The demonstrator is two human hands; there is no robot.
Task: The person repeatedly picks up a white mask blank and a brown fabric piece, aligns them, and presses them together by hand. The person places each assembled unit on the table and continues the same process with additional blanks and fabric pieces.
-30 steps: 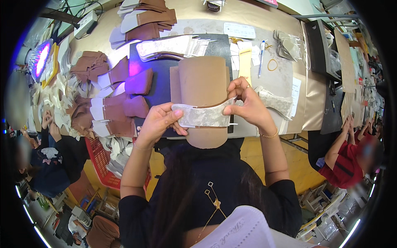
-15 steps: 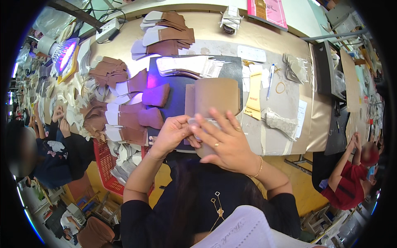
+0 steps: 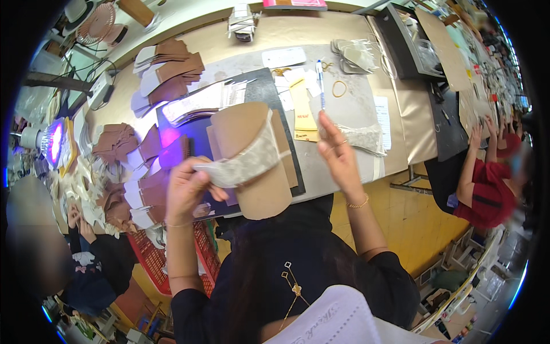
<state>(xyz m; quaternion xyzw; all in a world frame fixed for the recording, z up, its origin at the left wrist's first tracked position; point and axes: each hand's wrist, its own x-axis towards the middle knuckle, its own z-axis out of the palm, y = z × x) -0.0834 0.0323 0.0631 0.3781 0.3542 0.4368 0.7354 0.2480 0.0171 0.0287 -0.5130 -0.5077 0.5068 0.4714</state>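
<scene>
My left hand (image 3: 189, 186) pinches one end of a curved, mottled grey-white cut piece (image 3: 246, 160). The piece lies across a rounded brown form (image 3: 238, 123) that stands over the table's near edge, with flat brown board showing at its sides. My right hand (image 3: 339, 153) is off the piece, to the right of the form, with fingers stretched out and nothing in them. Just beyond and right of that hand is a stack of similar mottled pieces (image 3: 361, 137). A yellow cut piece (image 3: 300, 106) and a blue-and-white pen (image 3: 321, 86) lie near its fingertips.
On the dark mat (image 3: 260, 86) lies a stack of white pieces (image 3: 195, 106). Brown-and-white cut pieces (image 3: 172, 74) pile up at the left, near a lit purple lamp (image 3: 55, 140). A red basket (image 3: 152, 258) stands below the table. Co-workers sit at both sides.
My right hand has come off the piece and moved right. My left hand has shifted left, and the pale piece now spans the brown form. The view has turned.
</scene>
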